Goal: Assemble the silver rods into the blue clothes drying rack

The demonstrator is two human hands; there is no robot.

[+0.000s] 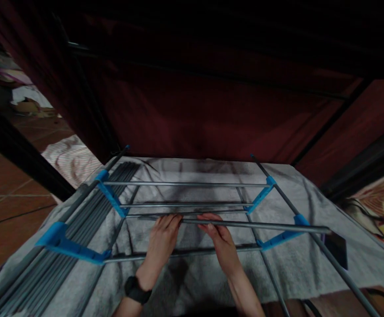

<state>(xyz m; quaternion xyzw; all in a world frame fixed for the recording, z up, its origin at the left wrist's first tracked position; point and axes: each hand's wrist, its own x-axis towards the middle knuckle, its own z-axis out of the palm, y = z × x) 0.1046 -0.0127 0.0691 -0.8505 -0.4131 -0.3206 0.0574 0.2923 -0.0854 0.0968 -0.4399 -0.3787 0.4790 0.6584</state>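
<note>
A loose grey metal tube [254, 225] runs across a rack frame of grey tubes joined by blue plastic brackets. My left hand [163, 235], with a black watch [137, 290] on the wrist, has its fingers closed over the tube near its left end. Just to the right, my right hand [221, 240] curls its fingers and thumb around the same tube. The tube's right end passes over the right blue bracket [282, 235]. At the left, another blue bracket [73, 246] joins the side tubes. Two crossbars [185, 184] span the far brackets.
Several loose grey tubes [76, 246] lie side by side at the left. Under the frame is a grey blanket [178, 275]. A dark red panel [205, 119] stands behind it. A dark flat device [335, 248] lies at the right.
</note>
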